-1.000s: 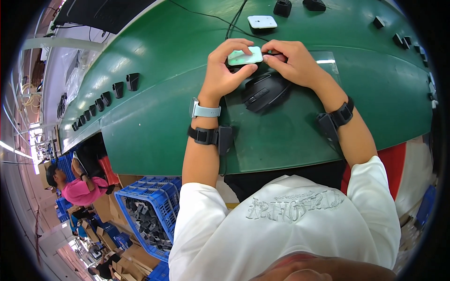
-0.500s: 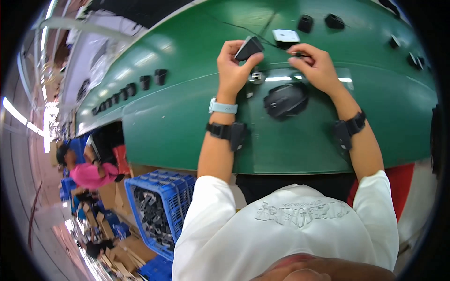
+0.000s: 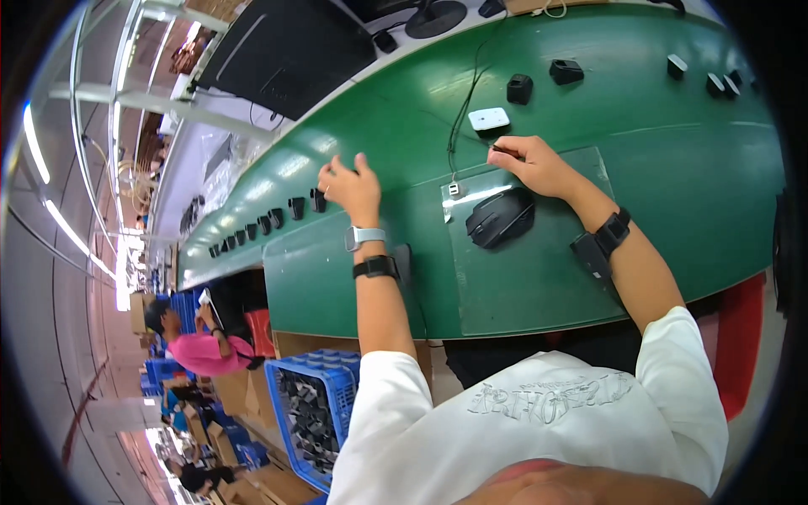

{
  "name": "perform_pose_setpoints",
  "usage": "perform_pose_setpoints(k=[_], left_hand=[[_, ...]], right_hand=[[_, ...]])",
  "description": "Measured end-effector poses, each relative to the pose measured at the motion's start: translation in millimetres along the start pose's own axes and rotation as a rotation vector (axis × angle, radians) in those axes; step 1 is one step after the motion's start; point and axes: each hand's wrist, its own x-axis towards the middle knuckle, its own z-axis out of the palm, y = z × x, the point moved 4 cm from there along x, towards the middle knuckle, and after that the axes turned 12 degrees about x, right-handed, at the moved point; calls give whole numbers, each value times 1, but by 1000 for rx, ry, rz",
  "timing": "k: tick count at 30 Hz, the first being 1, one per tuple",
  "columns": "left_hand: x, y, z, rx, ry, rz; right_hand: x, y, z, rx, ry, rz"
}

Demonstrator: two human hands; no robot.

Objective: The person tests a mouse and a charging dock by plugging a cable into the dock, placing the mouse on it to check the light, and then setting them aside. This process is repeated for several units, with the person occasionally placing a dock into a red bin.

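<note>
My left hand [image 3: 349,192] is open, its thumb and fingers apart and nothing in them. Just left of its fingers stands a small black device [image 3: 317,200], the nearest of a row of similar devices [image 3: 264,224]. Between the thumb and fingers of my right hand [image 3: 539,167] is a thin black cable end [image 3: 504,151]; its tip is too small to make out. Beyond that hand lies a black device with a white face [image 3: 490,119]. A black computer mouse [image 3: 502,218] rests on a clear sheet [image 3: 539,278], beside a small metal-ended connector [image 3: 454,189] on a cable.
Two black devices [image 3: 519,88] [image 3: 566,72] stand toward the back, and several white-faced ones [image 3: 715,84] at the far right. A monitor [image 3: 286,59] is at the back left. Below the green table [image 3: 379,311], a blue crate [image 3: 343,379] holds black parts. A person in pink [image 3: 206,352] sits at left.
My left hand has moved left and let go of the black device; one now stands by its fingers at the row's end. My right hand still pinches the cable end. The view has shifted.
</note>
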Motion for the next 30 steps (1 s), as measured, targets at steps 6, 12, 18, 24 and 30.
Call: perform_pose_setpoints(k=[6,12,18,24,30], left_hand=[[1,197,-64,-502,-240,720],[-14,233,-7,-333,-534,883],[-27,188,-55,-1938,-923,-214],[-57,163,-44,-1914,-967,-94],[-59,157,-45,-1720,-981,30]], right_hand=[[-2,0,-22,261,105,-31],[4,7,-18,495,165,17],[-4,-2,-23,287,278,-43],[-6,-5,-19,65,235,-97],[-7,-4,-20,-134,238,-154]])
